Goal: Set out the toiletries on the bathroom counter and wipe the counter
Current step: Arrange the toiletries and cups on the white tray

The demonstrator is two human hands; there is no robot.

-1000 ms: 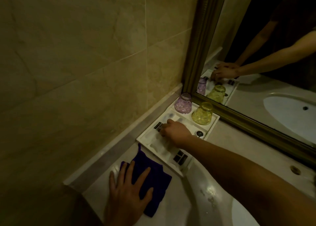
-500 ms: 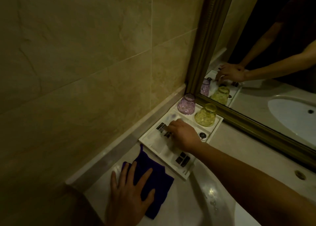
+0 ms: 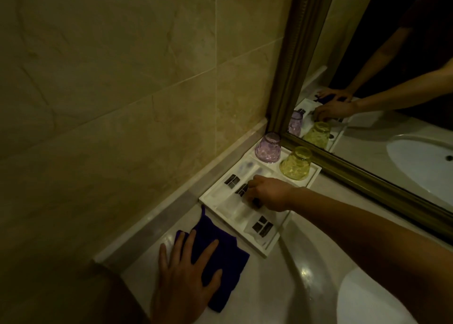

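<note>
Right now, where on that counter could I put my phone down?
Bare counter runs between the white tray and the mirror frame, beyond the forearm. Crowded: tray full of packets and two glasses; the left hand presses the purple cloth by the wall.

The right hand (image 3: 270,192) covers the middle of the white compartmented plastic tray (image 3: 210,196), so whatever its fingertips touch is hidden; the black-and-white sachet labels are too small to read. The white oval washbasin (image 3: 367,299) is cut off by the bottom edge; the left hand (image 3: 183,282) hides part of the dark blue folded cloth (image 3: 225,257).
</note>
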